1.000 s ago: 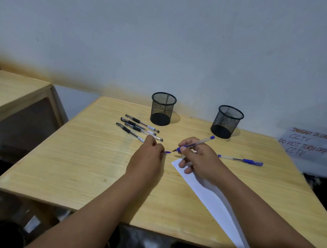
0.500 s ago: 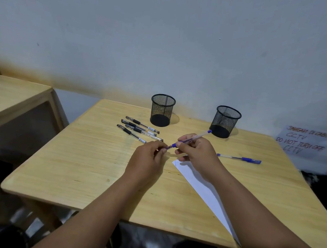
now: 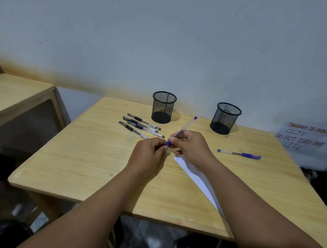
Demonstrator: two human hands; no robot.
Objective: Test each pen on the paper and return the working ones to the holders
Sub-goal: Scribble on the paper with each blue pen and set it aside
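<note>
My right hand [image 3: 190, 146] grips a blue pen [image 3: 185, 129] by its lower barrel, its back end tilted up toward the wall. My left hand [image 3: 148, 155] pinches the pen's tip end, probably its cap, which the fingers hide. A white sheet of paper [image 3: 198, 177] lies under my right wrist. Several black pens [image 3: 140, 125] lie side by side on the table. Another blue pen [image 3: 239, 154] lies to the right. Two black mesh holders stand near the wall, the left holder [image 3: 163, 107] and the right holder [image 3: 225, 118]; both look empty.
Everything rests on a wooden table [image 3: 86, 158] against a grey wall. A second wooden table [image 3: 16, 93] stands to the left. A handwritten CCTV notice [image 3: 304, 138] sits at the far right, beyond the table's edge.
Both hands have come together and lifted slightly off the paper. The blue pen has tilted more upright, and my left fingers now close on its tip end.
</note>
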